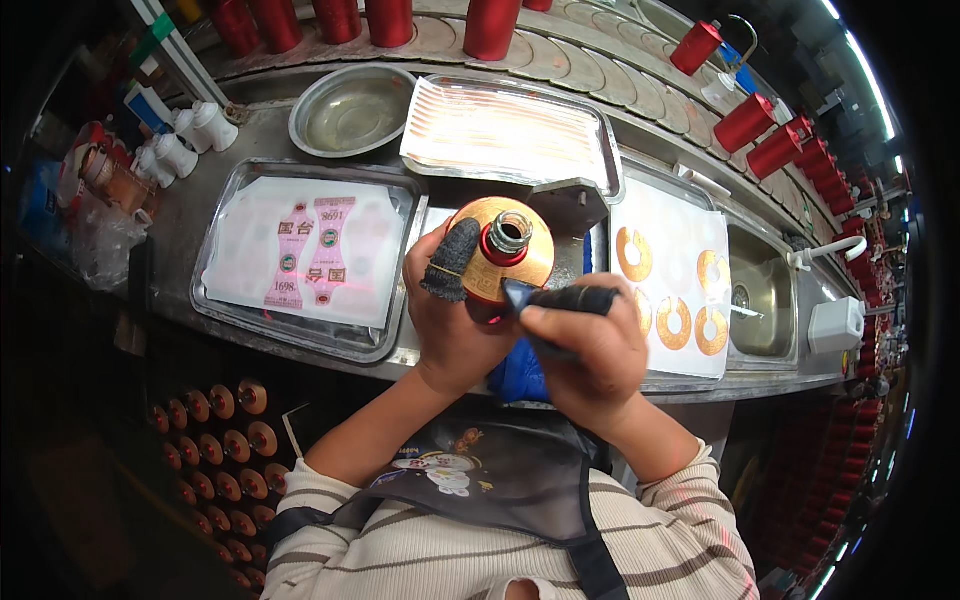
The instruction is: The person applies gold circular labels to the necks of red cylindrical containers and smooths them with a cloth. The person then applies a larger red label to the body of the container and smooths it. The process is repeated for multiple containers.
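My left hand (452, 325) is closed around a red bottle (488, 314), tilted so its open glass neck (510, 232) faces up. A dark cover with a rubber band wraps its thumb, which presses on the gold ring label (528, 253) on the bottle's shoulder. In my right hand (605, 350) is a dark-handled scraper (572, 299), its flat tip touching the ring's lower right edge. Right of the bottle, more gold ring labels (674, 323) lie on a white sheet. Pink printed labels (304, 252) rest on paper in the left tray (222, 290).
A metal bowl (300, 125) of liquid stands behind, beside a tray (612, 165) of striped sheets. A grey metal block (575, 205) rises near the bottle. Red bottles (491, 28) line the conveyor (600, 68). A sink (787, 325) is at right; gold-topped bottles (236, 445) sit low left.
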Action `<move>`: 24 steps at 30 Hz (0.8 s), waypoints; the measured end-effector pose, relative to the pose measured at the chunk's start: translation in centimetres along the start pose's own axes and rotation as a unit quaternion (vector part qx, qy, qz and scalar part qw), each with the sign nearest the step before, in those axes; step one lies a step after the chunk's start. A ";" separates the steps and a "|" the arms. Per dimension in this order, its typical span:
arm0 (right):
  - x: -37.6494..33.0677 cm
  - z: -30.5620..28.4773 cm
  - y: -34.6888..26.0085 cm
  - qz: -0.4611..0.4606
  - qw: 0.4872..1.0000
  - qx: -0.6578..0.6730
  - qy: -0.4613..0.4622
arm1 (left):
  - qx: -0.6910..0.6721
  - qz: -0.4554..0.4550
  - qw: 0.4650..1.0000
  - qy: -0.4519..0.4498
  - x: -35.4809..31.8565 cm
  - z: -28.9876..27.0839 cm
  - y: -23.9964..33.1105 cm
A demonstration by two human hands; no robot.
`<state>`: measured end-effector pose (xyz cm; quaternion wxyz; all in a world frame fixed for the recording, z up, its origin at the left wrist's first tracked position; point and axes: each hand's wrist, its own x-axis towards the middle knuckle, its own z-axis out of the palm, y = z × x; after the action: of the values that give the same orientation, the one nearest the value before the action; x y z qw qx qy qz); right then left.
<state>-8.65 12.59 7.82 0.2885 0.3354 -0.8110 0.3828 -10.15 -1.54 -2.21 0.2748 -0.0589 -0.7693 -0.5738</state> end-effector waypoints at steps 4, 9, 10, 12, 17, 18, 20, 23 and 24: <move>-0.6 -0.4 -0.5 0.141 0.983 0.113 -0.028 | -0.021 0.005 1.000 -0.014 0.1 -0.5 0.4; 0.3 0.5 2.7 0.334 0.925 0.174 0.050 | 0.030 0.038 0.999 -0.014 0.7 -0.8 0.9; 1.0 0.2 3.1 0.351 0.918 0.179 0.044 | 0.037 0.046 0.998 -0.019 1.0 -1.0 1.2; 1.5 0.2 4.0 0.366 0.909 0.198 0.032 | 0.037 0.061 0.997 -0.034 1.5 -1.5 1.6; 2.4 0.5 5.9 0.344 0.911 0.228 0.007 | -0.008 0.055 0.992 -0.113 2.4 -3.2 1.4; 2.5 0.7 6.1 0.333 0.916 0.226 0.000 | -0.014 0.050 0.990 -0.131 2.6 -3.8 1.2; 3.4 1.0 6.5 0.311 0.926 0.215 -0.009 | -0.089 0.018 0.981 -0.172 3.2 -4.9 0.5; 4.2 2.3 7.6 0.318 0.925 0.203 -0.038 | -0.202 -0.062 0.945 -0.251 3.7 -6.2 -0.6; 3.9 2.7 7.7 0.308 0.932 0.191 -0.008 | -0.243 -0.095 0.929 -0.262 3.8 -6.1 -0.5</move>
<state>-17.48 12.84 5.94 0.0806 0.1210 -0.7883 0.5979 -11.38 -8.16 0.42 -0.0151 -0.1993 -0.6528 -0.7307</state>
